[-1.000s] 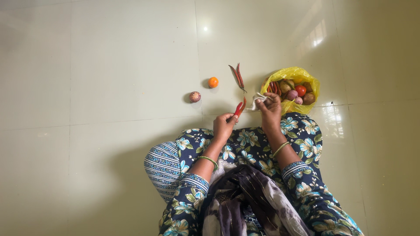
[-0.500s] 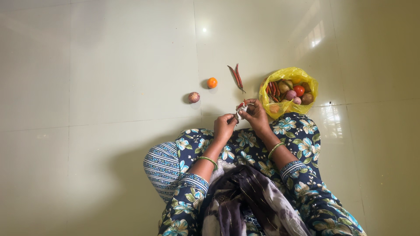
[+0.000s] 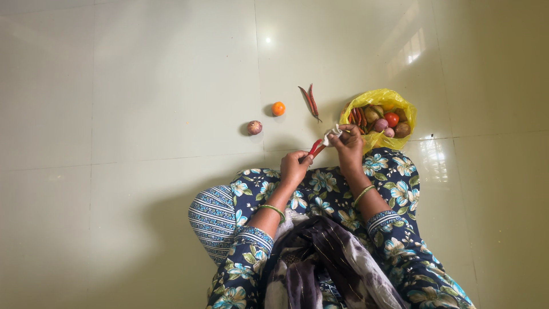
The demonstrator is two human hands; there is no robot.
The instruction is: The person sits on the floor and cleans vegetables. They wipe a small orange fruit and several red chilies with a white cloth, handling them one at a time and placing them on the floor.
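Your left hand point(image 3: 293, 166) pinches the lower end of a red chilli point(image 3: 315, 148), and your right hand point(image 3: 349, 147) grips a small white cloth point(image 3: 331, 135) closed around the chilli's upper end, so the chilli spans the gap between your hands, above your lap. Just beyond your right hand sits the yellow bag point(image 3: 382, 99) of vegetables, with more chillies, a tomato and some brownish tubers inside. Two more red chillies point(image 3: 310, 100) lie on the floor ahead of your hands, an orange fruit point(image 3: 278, 108) to their left, and a purplish onion point(image 3: 254, 127) further left still.

The chilli is thin and held only at its ends. If you rub hard with the cloth, I judge it may snap or slip from your left fingers onto your lap. Your right wrist is close to the bag's rim; a wide stroke could tip it and spill the vegetables. Broken chilli skin would also leave juice on your fingers.
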